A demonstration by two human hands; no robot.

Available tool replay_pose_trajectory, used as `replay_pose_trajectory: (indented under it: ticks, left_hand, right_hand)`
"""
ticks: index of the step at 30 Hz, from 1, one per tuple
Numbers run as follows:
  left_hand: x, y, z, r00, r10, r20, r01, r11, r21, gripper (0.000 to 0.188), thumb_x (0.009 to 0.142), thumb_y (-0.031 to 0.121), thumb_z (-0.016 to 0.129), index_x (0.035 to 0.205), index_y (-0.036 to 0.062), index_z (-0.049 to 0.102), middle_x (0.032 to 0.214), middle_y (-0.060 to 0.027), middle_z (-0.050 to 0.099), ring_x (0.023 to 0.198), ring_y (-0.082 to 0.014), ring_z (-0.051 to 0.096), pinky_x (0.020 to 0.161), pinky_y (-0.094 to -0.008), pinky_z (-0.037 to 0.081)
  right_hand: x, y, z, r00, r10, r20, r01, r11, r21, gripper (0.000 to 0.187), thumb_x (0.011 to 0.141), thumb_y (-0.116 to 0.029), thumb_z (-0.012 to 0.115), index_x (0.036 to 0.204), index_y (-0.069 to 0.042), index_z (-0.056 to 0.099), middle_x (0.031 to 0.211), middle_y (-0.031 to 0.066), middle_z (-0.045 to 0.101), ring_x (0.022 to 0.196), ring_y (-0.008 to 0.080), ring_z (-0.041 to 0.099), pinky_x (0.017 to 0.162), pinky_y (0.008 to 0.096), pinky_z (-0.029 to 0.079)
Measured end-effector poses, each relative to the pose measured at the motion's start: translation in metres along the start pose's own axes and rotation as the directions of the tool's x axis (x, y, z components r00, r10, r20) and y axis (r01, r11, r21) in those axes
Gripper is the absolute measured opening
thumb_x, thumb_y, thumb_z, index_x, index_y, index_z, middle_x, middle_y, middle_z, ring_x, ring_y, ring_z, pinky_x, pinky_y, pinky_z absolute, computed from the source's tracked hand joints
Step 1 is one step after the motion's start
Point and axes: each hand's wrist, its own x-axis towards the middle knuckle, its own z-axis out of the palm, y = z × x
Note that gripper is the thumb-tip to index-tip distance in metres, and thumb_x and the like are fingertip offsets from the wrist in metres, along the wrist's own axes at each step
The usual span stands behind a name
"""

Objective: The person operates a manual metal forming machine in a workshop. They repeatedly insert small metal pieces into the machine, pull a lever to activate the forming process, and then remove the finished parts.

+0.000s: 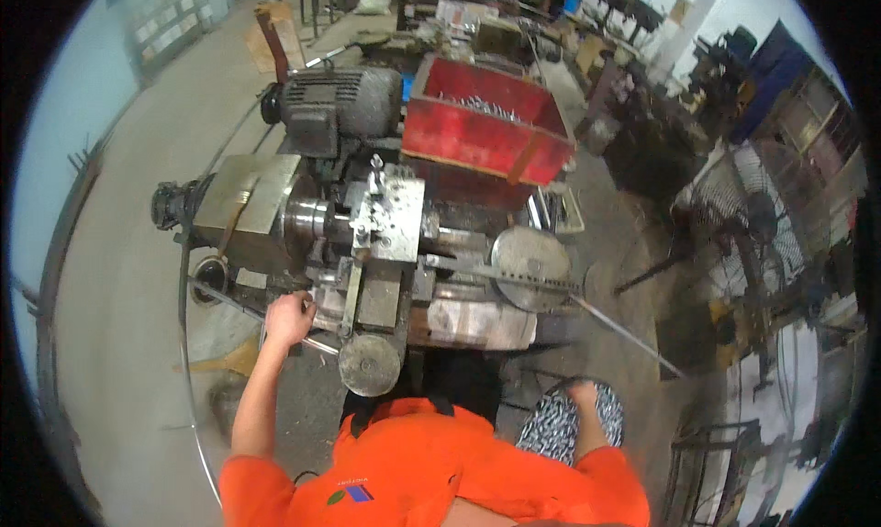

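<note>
My left hand is at the front left of a small metal lathe, its fingers curled. A thin metal rod runs up to that hand, and a bright metal bar shows on its other side. What the fingers close on, if anything, is hidden. Beside my right knee, my right hand reaches into a round container heaped with small shiny metal parts. Its fingertips are lost among the parts. A round handwheel sits at the lathe's front, close to my body.
Behind the lathe stand a grey electric motor and a red open bin with small metal parts. A round metal disc lies at the lathe's right end. Further right is a large fan. A long rod sticks out over the floor.
</note>
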Motion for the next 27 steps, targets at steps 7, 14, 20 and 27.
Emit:
replay_pose_trajectory:
  ticks: [7,14,20,27]
  left_hand:
    - [-0.028,0.033,-0.060,0.935,0.320,0.156,-0.270,0.923,-0.274,0.029,0.082,0.026,0.060,0.102,0.0058,0.064,0.076,-0.0123,0.067,0.073,-0.0257,0.065,0.067,-0.0381,0.051]
    - [-0.030,0.106,-0.047,0.890,0.429,0.152,-0.069,0.458,-0.886,0.032,0.093,0.026,0.052,0.095,-0.0039,0.062,0.070,-0.0065,0.065,0.065,-0.0107,0.061,0.061,-0.0258,0.049]
    - [-0.054,0.130,-0.034,0.812,0.534,0.236,0.302,-0.038,-0.952,0.041,0.094,0.036,0.049,0.092,-0.0032,0.062,0.074,-0.0096,0.065,0.065,-0.0153,0.063,0.058,-0.0257,0.048]
    - [-0.052,0.115,-0.048,0.904,0.410,0.124,-0.119,0.518,-0.847,0.044,0.088,0.041,0.059,0.071,0.0000,0.064,0.053,-0.0045,0.058,0.050,-0.0107,0.057,0.047,-0.0280,0.044]
  right_hand:
    - [-0.040,-0.040,-0.062,0.943,0.101,-0.316,0.164,0.687,0.708,0.029,0.062,-0.008,0.058,0.086,0.002,0.071,0.079,0.0130,0.068,0.075,0.0196,0.064,0.072,0.0292,0.050]
    - [-0.092,-0.301,-0.208,0.676,-0.645,-0.356,0.604,0.209,0.769,0.047,0.056,-0.001,0.052,0.099,-0.004,0.069,0.111,0.0114,0.059,0.104,0.0242,0.056,0.091,0.0277,0.041]
    - [-0.101,-0.401,-0.256,0.233,-0.740,-0.631,0.846,-0.166,0.507,0.047,0.054,-0.004,0.056,0.100,-0.003,0.066,0.113,0.0145,0.058,0.096,0.0289,0.056,0.084,0.0350,0.045]
    - [-0.121,-0.409,-0.266,0.114,-0.812,-0.573,0.960,-0.058,0.273,0.036,0.055,-0.009,0.061,0.090,-0.003,0.065,0.100,0.0129,0.059,0.086,0.0308,0.055,0.073,0.0386,0.048]
